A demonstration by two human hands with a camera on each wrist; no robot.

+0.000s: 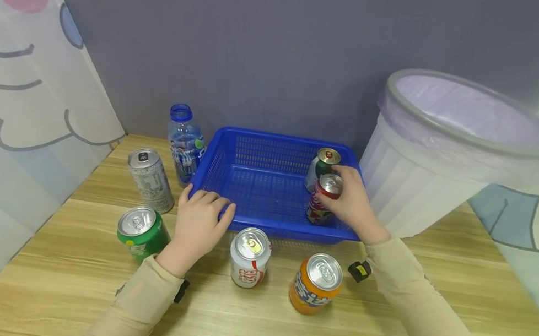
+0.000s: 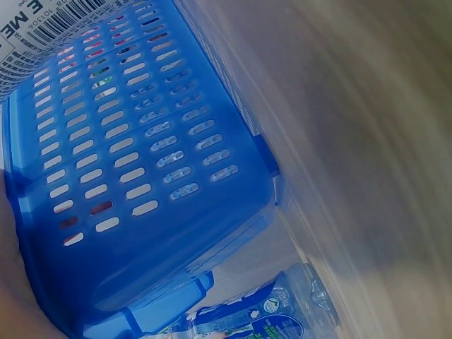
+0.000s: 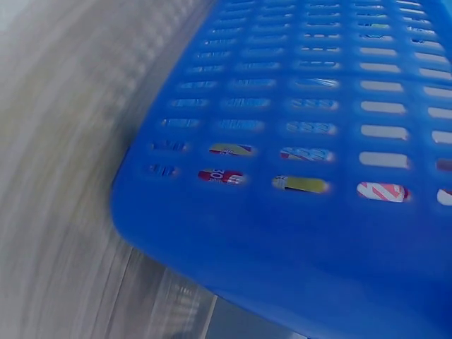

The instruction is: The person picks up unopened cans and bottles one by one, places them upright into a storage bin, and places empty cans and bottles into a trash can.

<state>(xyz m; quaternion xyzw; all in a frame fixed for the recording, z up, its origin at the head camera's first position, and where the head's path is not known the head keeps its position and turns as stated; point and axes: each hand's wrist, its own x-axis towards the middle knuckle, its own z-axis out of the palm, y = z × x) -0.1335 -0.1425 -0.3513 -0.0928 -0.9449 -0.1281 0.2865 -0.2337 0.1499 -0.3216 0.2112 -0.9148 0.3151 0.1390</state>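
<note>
The red can (image 1: pixel 316 212) is calling, in my judgement, for a light, level hold: the right grip (image 1: pixel 354 202) should be guiding its base flat against the floor of the blue basket (image 1: pixel 273 226), easing off only when the weight is resting there, and avoiding the green-and-white can (image 1: pixel 311 179) just behind. A steady basket on the bench (image 1: pixel 256 327) is helping too. The red can is sitting inside the basket's near right part, nearly upright; whether its base is touching down, I cannot tell. The right grip is pinching its upper part from the right, the lower body showing beneath. The left grip (image 1: pixel 199 221) is resting on the near left rim; I cannot tell whether its fingers are clasping it.
</note>
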